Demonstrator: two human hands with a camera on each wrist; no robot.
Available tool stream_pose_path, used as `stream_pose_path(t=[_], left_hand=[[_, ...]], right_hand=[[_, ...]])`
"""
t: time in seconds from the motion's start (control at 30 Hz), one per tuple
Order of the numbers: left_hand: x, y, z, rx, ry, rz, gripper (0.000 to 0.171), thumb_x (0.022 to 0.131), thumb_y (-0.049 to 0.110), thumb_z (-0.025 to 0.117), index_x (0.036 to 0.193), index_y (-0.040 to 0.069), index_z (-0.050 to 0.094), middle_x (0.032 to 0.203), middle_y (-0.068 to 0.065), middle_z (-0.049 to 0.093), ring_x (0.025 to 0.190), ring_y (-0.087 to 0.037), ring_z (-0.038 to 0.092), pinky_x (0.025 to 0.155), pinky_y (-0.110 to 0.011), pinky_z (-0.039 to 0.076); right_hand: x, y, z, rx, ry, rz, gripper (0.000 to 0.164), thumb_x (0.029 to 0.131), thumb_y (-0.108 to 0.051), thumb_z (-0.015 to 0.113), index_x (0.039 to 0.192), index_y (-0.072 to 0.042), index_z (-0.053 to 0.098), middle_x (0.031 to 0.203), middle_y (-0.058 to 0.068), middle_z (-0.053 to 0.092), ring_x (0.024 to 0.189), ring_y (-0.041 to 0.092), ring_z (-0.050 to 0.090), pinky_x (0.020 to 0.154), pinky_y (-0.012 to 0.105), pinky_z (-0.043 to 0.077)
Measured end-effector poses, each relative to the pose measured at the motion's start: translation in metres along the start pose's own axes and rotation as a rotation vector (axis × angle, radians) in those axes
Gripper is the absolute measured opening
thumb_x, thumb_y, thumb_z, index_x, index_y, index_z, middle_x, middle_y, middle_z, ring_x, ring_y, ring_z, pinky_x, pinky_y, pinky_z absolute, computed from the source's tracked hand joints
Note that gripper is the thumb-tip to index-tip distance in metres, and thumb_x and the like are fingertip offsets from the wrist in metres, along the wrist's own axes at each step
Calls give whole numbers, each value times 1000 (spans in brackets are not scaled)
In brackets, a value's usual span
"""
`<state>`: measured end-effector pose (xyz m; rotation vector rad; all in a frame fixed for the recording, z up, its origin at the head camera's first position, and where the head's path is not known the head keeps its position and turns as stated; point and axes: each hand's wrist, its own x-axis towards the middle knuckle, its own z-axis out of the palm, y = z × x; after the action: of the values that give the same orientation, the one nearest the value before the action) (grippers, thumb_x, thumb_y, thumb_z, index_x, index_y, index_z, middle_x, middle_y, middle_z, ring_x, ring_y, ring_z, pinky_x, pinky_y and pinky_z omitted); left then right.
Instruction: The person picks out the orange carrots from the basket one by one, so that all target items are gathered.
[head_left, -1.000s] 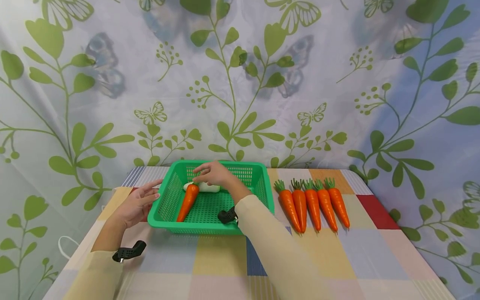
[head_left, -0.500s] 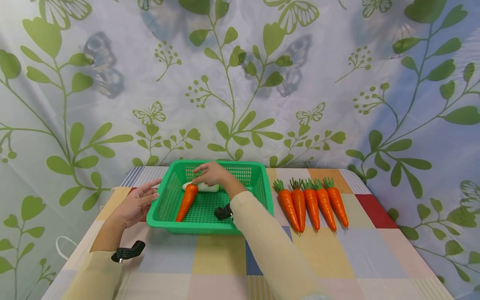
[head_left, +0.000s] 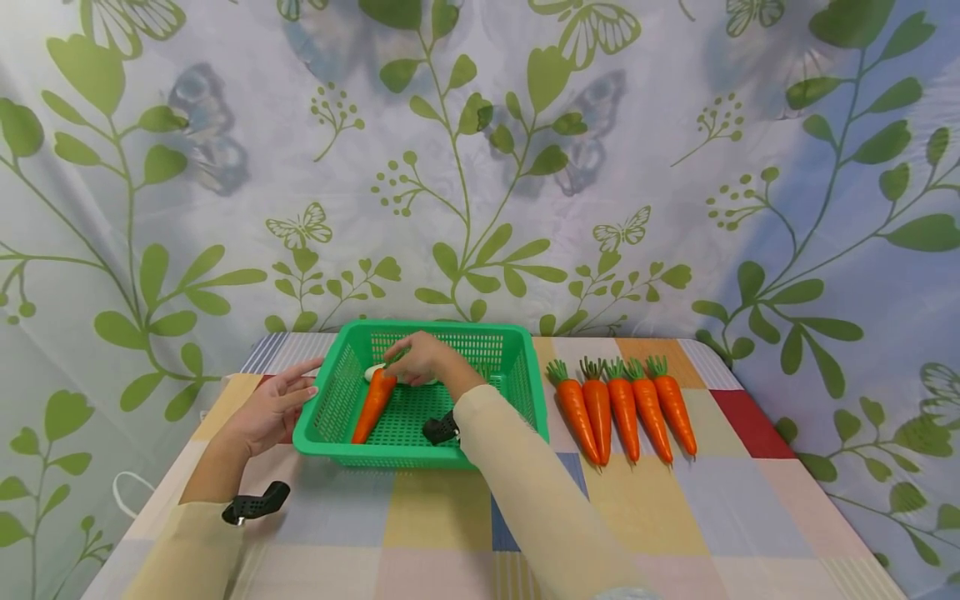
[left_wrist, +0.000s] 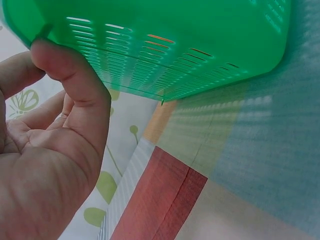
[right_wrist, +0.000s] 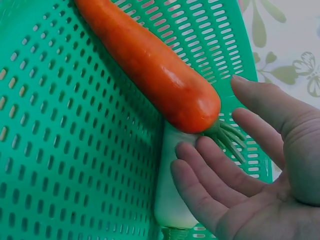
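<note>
In the head view, my left hand (head_left: 279, 406) is at the left rim of a green plastic basket (head_left: 420, 454), its thumb touching the outside. The left wrist view shows that thumb against the basket's slotted wall. My right hand (head_left: 422, 358) reaches into the basket above the leafy end of an orange carrot (head_left: 372, 406). Its fingers are spread around the carrot's stubby green tops (right_wrist: 227, 137) in the right wrist view, thumb apart from them. A white radish (right_wrist: 172, 190) lies in the basket against the carrot's thick end, partly hidden by the hand in the head view.
Several more carrots (head_left: 626, 412) lie side by side on the table right of the basket, tops toward the back. A checked cloth (head_left: 442, 517) covers the table. A curtain (head_left: 480, 208) with leaves and butterflies hangs behind. A white cable (head_left: 127, 492) shows at the left edge.
My right hand has sunk slightly lower over the carrot's top, covering more of the white radish. The carrot and my left hand look unmoved.
</note>
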<state>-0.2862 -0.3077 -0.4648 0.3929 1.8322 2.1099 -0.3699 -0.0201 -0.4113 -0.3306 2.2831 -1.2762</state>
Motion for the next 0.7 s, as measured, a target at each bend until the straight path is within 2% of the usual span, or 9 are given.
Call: stream_pose_path(t=[0.13, 0.4, 0.7], left_hand=[[0, -1, -1, 9, 2, 6, 61, 108, 8, 48, 162, 6, 19, 118, 1, 68, 103, -12, 73, 88, -33, 63], [0, -2, -1, 0, -8, 10, 61, 108, 7, 48, 161, 6, 19, 119, 1, 68, 103, -13, 74, 88, -35, 63], [0, -1, 0, 3, -11, 15, 61, 108, 8, 48, 162, 6, 20, 118, 1, 68, 103, -13, 73, 88, -34, 62]], right_hand=[[1, 3, 3, 14, -24, 18, 46, 89, -18, 81, 134, -13, 69, 111, 13, 71, 111, 41, 69, 100, 53, 56], [1, 5, 6, 67, -62, 32, 45, 90, -18, 80, 133, -14, 69, 114, 13, 72, 114, 42, 68, 99, 53, 57], [3, 5, 8, 150, -128, 64, 52, 90, -16, 80, 139, -14, 65, 118, 11, 69, 118, 41, 66, 102, 51, 56]])
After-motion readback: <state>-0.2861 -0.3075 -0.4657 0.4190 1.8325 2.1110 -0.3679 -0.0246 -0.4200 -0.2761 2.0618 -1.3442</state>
